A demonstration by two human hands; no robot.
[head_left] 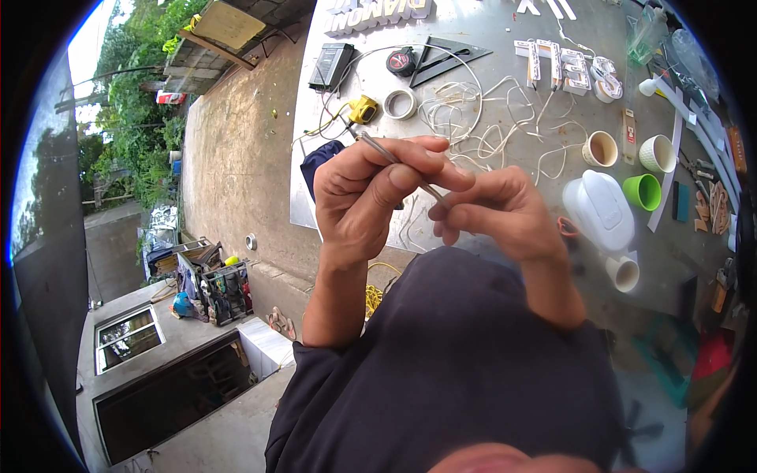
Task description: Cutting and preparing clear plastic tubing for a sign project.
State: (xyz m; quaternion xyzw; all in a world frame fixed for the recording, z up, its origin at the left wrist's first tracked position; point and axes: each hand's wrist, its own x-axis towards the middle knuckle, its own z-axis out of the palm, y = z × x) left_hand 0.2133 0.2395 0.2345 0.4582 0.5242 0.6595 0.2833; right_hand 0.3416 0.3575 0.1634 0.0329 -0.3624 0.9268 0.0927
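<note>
A thin grey length of what looks like cable [380, 148] runs diagonally across my fingers, held in front of my body. My left hand [359, 193] is closed on its upper part, thumb and fingers pinching it. My right hand [497, 209] is closed on the lower end between thumb and fingertips, touching or very close to the left fingers. Behind my hands, loose white wires [505, 118] lie tangled on the worktable [552, 24]. A yellow tool or battery piece [363, 108] and a dark navy item [315, 169] are just beyond my left hand.
Cut letters [552, 63], a tape roll [400, 104], a tape measure [400, 61], a set square [449, 55], cups [640, 191], a white container [597, 211] and strips [694, 142] are on the table. Left are the concrete floor [229, 142], piled items [213, 284] and a doorway [165, 402].
</note>
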